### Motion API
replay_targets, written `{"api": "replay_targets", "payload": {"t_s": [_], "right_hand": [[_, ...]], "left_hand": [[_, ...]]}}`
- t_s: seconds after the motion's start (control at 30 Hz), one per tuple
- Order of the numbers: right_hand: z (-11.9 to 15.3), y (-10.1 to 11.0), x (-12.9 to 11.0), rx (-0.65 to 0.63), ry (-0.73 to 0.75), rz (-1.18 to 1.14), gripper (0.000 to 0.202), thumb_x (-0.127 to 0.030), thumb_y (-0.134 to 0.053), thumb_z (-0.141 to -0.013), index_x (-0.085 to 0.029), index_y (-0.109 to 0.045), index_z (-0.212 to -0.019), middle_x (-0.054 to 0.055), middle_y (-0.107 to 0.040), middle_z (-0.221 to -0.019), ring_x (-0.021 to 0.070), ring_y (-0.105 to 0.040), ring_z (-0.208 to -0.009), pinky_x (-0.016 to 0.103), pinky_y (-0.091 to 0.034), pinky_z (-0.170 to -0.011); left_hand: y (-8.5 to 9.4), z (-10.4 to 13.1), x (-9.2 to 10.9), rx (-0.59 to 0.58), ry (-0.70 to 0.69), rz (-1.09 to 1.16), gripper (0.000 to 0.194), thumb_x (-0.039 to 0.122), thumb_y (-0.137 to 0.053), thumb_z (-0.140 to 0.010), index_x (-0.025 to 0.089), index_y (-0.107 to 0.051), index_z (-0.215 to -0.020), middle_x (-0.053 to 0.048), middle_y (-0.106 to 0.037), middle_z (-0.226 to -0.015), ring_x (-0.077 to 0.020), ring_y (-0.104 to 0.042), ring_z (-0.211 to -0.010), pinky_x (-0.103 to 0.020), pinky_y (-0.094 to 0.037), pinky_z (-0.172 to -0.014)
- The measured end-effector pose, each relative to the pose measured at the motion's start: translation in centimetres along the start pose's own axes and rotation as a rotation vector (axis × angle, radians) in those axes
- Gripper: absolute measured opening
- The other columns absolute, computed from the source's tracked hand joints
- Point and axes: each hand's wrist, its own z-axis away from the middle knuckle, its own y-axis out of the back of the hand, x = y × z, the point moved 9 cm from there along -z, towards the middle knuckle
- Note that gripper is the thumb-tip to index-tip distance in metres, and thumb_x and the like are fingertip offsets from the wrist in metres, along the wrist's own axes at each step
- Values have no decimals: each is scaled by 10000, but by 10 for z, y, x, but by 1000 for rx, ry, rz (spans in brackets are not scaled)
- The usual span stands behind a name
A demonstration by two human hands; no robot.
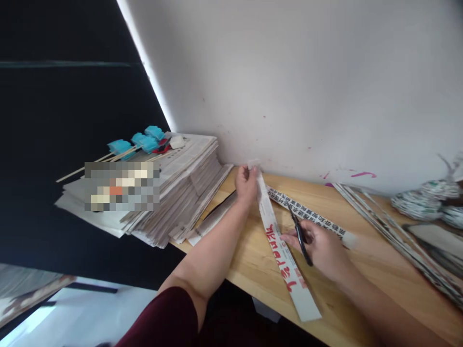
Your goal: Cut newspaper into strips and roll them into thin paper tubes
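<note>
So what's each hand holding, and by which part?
Left hand: long white paper strip with red characters, by its far end. Right hand: slim black scissors, by the handles.

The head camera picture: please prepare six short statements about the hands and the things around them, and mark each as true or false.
1. The left hand holds a paper strip near its upper end. True.
2. This strip carries big green letters. False: the big writing is red.
3. The right hand holds a dark-handled tool. True.
4. Blue pieces lie on the newspaper stack. True.
5. This stack stands right of both hands. False: it stands to their left.
6. The visible clothing is yellow. False: the sleeve is dark red.
</note>
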Motion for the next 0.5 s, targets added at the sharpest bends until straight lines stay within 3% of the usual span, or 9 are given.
{"api": "replay_targets", "payload": {"t_s": [0.1,0.17,0.3,0.43,0.5], "right_hand": [[-2,-4,3,-17,-39,-15,315,-523,-747,-713,-231,-636,-758,23,-713,-697,222,-662,-637,310,-494,-593],[-3,-8,6,-52,-79,-66,346,-535,-752,-700,-224,-617,-768,27,-716,-718,219,-663,-649,309,-497,-594],[-5,-13,15,-124,-132,-70,344,-553,-726,-723,-242,-584,-760,-7,-644,-608,198,-603,-559,329,-474,-544],[-10,-29,34,-205,-169,-186,273,-513,-794,-654,-311,-617,-701,28,-657,-592,230,-608,-533,399,-488,-512],[-16,-17,38,-4,-115,-308,276,-536,-761,-710,-357,-564,-641,30,-610,-550,221,-556,-484,429,-458,-485]], "left_hand": [[-23,14,-9,-131,167,174,368,488,-714,-805,227,-494,-941,15,-690,-729,-128,-623,-535,-236,-472,-566],[-28,21,-16,-117,272,240,346,460,-691,-835,221,-455,-918,17,-695,-713,-119,-597,-465,-223,-449,-509],[-27,32,-26,2,407,281,208,337,-610,-921,213,-444,-936,15,-704,-731,-96,-588,-442,-210,-460,-523],[-35,40,-40,-41,511,302,127,223,-530,-971,213,-477,-1086,-80,-749,-984,-106,-674,-596,-264,-512,-645],[-45,44,-51,-180,568,343,114,207,-503,-984,206,-498,-1099,-112,-729,-1097,-82,-678,-650,-298,-500,-714]]}}
